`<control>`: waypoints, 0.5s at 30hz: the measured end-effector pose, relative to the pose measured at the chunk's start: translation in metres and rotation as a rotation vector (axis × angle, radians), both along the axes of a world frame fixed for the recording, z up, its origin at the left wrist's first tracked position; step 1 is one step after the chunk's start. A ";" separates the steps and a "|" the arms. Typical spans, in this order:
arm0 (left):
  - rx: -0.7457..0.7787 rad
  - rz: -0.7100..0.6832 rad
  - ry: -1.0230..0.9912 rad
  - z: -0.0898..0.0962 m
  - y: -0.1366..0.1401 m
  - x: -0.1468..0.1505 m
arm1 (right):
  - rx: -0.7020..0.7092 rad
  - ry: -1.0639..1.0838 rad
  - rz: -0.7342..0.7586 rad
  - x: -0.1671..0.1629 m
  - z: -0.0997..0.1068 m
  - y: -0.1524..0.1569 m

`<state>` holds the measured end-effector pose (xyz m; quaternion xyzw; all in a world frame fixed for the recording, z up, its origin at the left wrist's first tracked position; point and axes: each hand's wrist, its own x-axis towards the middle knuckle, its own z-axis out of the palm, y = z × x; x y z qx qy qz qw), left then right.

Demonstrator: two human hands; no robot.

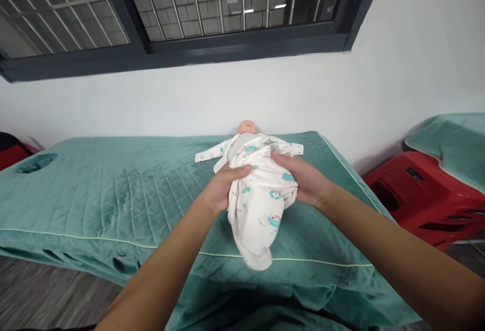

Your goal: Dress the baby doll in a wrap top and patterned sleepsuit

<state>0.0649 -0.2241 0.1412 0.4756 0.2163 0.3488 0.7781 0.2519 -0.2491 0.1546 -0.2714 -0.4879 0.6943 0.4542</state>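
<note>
A baby doll, its head (247, 127) toward the wall, lies on its back on a green quilted bed. White baby clothes (261, 189) with a teal and animal print cover its body, and both sleeves spread out sideways. My left hand (224, 185) grips the left side of the bunched cloth at the doll's middle, thumb on top. My right hand (305, 178) holds the right side in the same way. Between my hands the lower part of the clothes hangs toward me, its rounded end near the bed's front edge. The doll's legs are hidden.
The green bed cover (125, 189) has a face hole (37, 163) at the left end. Red plastic stools (428, 194) stand at the right, partly under another green cover (450, 139). A barred window (227, 12) is above the white wall.
</note>
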 end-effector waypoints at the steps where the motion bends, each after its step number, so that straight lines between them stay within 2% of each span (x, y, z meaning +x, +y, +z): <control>1: -0.022 0.024 -0.028 0.000 -0.001 0.002 | 0.004 -0.045 0.027 0.002 -0.006 -0.001; 4: -0.102 0.045 -0.079 -0.007 -0.003 0.006 | -0.007 -0.189 0.121 0.008 -0.021 -0.004; 6: -0.153 0.036 -0.089 -0.017 -0.006 0.009 | -0.029 -0.214 0.114 0.011 -0.028 -0.005; 11: -0.191 0.032 0.027 -0.038 -0.015 0.013 | -0.111 -0.015 -0.130 0.015 -0.035 -0.002; 15: -0.135 -0.004 0.106 -0.037 -0.014 0.010 | -0.154 0.116 -0.178 0.008 -0.040 -0.004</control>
